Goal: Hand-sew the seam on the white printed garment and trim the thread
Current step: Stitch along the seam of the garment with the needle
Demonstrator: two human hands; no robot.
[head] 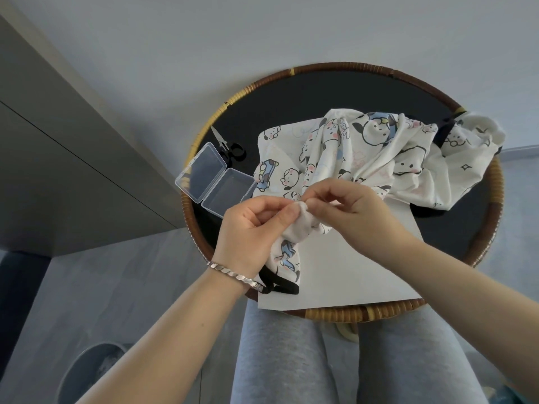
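A white garment printed with cartoon dogs lies bunched across a round tray, partly on a white sheet of paper. My left hand grips a fold of the garment, its thumb pressed on top of the bunched cloth. My right hand pinches the same fold from the right, fingertips meeting those of the left. No needle or thread can be made out between the fingers. A black strap of the garment hangs below my left hand. Small black-handled scissors lie at the tray's left.
The tray has a dark floor and a woven brown rim, and rests above my grey-trousered knees. An open clear plastic box lies near the scissors at the tray's left edge. A grey cabinet stands to the left.
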